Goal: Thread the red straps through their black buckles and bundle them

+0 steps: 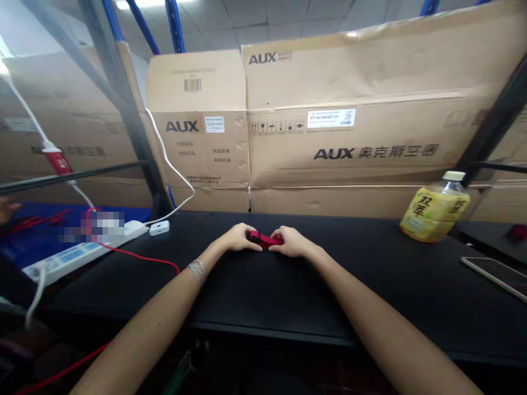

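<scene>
White power strip [82, 249] sat far left on the tabletop [263, 296], with a red cable [140, 258] running past it and a white adapter [159, 227] just right of it. Left hand [241, 237], metal bangle [198, 271] on wrist, was curled nearly shut on the left end of a red strap [265, 239], mid-tabletop. Right hand [290, 242] was nearly shut on its right end. Behind, cardboard cartons [341, 109] read AUX 奥克斯空调. Far right: yellow-labelled bottle [434, 214] lying tilted, phone [498, 277] beyond it
</scene>
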Demonstrator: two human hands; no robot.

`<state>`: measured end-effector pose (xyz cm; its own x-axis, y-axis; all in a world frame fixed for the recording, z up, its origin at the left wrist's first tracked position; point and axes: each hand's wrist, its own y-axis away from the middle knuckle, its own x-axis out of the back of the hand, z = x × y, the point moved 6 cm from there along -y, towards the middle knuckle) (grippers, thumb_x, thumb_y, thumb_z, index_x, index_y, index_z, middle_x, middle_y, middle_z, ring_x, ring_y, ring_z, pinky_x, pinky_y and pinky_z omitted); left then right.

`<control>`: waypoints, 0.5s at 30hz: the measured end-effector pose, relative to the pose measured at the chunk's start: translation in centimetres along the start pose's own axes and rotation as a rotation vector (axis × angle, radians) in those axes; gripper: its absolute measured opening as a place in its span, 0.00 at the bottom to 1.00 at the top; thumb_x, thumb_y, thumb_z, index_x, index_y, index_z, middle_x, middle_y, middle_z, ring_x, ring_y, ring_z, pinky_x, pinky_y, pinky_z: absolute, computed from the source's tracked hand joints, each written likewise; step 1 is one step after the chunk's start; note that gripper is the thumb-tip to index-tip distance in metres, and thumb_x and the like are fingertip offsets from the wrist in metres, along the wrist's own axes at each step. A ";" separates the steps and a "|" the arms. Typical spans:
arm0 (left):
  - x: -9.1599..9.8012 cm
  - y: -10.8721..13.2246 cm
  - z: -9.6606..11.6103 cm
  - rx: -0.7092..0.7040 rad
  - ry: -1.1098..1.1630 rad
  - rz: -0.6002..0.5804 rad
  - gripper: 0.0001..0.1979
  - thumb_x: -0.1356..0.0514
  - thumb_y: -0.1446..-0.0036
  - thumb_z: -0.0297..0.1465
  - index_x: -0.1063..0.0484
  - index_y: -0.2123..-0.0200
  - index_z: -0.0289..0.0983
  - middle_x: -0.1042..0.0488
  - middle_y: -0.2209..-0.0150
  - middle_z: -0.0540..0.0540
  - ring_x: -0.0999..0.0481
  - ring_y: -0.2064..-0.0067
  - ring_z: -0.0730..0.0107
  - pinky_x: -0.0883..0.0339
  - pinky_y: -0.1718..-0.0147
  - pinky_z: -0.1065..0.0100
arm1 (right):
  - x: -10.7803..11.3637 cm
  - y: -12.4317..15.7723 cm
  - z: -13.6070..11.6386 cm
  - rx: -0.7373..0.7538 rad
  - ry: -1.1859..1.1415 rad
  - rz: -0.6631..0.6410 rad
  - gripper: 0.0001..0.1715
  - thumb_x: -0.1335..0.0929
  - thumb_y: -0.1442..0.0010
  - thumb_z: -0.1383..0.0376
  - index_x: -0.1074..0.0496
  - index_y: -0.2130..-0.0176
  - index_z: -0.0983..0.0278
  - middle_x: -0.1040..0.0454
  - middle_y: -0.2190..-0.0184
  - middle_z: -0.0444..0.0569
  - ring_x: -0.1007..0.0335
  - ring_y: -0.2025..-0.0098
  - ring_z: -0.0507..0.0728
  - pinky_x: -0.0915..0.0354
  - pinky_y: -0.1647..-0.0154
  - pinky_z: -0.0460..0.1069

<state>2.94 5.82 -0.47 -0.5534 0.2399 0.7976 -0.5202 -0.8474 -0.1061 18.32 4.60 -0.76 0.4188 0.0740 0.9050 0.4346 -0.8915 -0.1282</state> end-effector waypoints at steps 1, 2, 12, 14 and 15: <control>0.0 0.0 0.0 -0.002 -0.004 0.006 0.24 0.35 0.66 0.49 0.28 0.73 0.33 0.38 0.81 0.54 0.43 0.77 0.76 0.52 0.78 0.72 | 0.0 0.0 0.0 -0.006 0.030 0.001 0.17 0.29 0.52 0.57 0.26 0.62 0.62 0.25 0.65 0.50 0.30 0.64 0.56 0.38 0.64 0.46; 0.0 0.0 0.1 -0.002 -0.010 0.018 0.24 0.34 0.66 0.48 0.28 0.74 0.33 0.38 0.81 0.54 0.42 0.77 0.76 0.52 0.78 0.72 | 0.1 0.1 0.1 -0.013 0.054 -0.003 0.17 0.29 0.52 0.57 0.26 0.63 0.62 0.25 0.66 0.50 0.30 0.65 0.56 0.38 0.65 0.47; 0.1 -0.2 -0.1 -0.018 0.054 0.107 0.22 0.35 0.65 0.47 0.29 0.76 0.33 0.40 0.82 0.54 0.44 0.79 0.77 0.53 0.79 0.73 | 1.5 -0.1 2.2 -0.171 0.010 0.015 0.35 0.48 0.37 0.48 0.26 0.69 0.67 0.25 0.69 0.56 0.29 0.64 0.58 0.40 0.65 0.47; 0.1 -0.2 0.0 -0.028 0.086 0.095 0.22 0.34 0.64 0.47 0.29 0.76 0.33 0.41 0.82 0.55 0.45 0.78 0.77 0.53 0.79 0.73 | 1.4 -0.2 2.5 -0.205 0.016 0.016 0.35 0.49 0.37 0.48 0.26 0.70 0.67 0.25 0.69 0.56 0.29 0.64 0.58 0.40 0.65 0.47; 0.0 -0.2 0.0 -0.033 0.104 0.089 0.22 0.34 0.64 0.47 0.29 0.75 0.32 0.41 0.82 0.55 0.45 0.78 0.78 0.53 0.80 0.73 | 1.2 -0.2 2.5 -0.209 0.008 0.009 0.35 0.49 0.37 0.48 0.26 0.70 0.67 0.25 0.70 0.56 0.29 0.65 0.58 0.40 0.66 0.46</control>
<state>3.05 5.97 -0.39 -0.6623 0.2135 0.7182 -0.4858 -0.8521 -0.1947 20.71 5.96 -0.64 0.4153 0.0628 0.9075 0.2552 -0.9656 -0.0500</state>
